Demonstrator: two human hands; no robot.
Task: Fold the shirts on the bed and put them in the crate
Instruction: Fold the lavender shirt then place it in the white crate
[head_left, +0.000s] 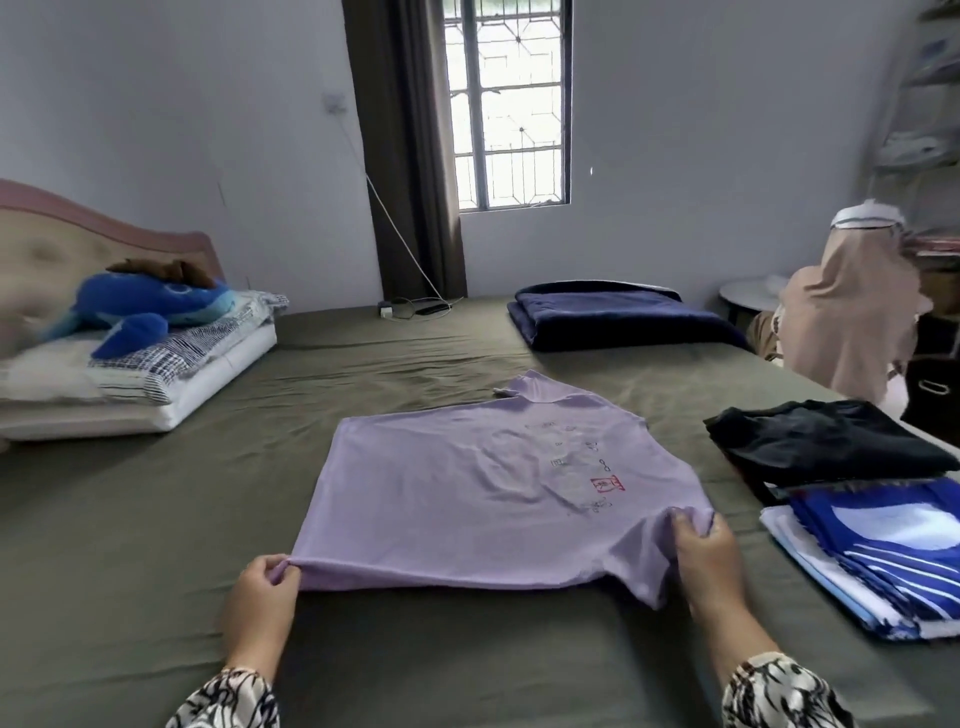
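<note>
The lilac shirt (493, 483) is spread flat on the bed (130, 519), long axis running left-right, collar off to the right. Left hand (262, 597) pinches the near hem corner, right hand (709, 551) grips the near edge by the sleeve, so the whole shirt lies away from both sets of fingers. Looks ready for a fold away from the body. Black shirt (826, 441) and blue-white one (883, 551) wait to the right.

A home bedroom: wide bed (156, 519) with padded headboard (78, 234), pillows (156, 374), curtained window (506, 104).
</note>
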